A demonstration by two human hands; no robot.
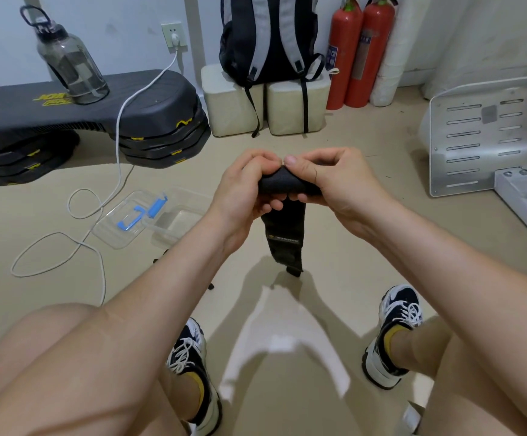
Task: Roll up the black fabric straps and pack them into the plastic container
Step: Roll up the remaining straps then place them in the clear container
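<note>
From my end: both hands close together at mid-frame, held above the floor [334, 253]. L hand [246, 184] and R hand [328, 184] both grip the rolled part of one black strap [282, 184], fingers curled under, thumbs on top, thumb tips nearly touching. The roll lies crosswise btwn the palms. The strap's loose tail hangs straight down from the roll w/ a small yellow logo on it, lower end near the floor; can't tell if it touches.

Plastic container [168, 234] sits on the floor left of the hands, clear, open, w/ a clear piece carrying blue clips [157, 206] just beside it. I can't tell if anything is inside. Bits of black stuff poke out from behind the L forearm; can't tell what.

Other things: white cable [117, 136] runs from a wall socket down in loops past the container. Black step platform [83, 105] far left w/ a big water bottle [73, 67] upright on it. Backpack [271, 36] rests on two cream blocks [234, 102] at the wall, two red extinguishers [359, 55] to the right of it. Slotted metal panel [476, 136] at far right. Person's knees and two sneakers [193, 357] at the bottom.
</note>
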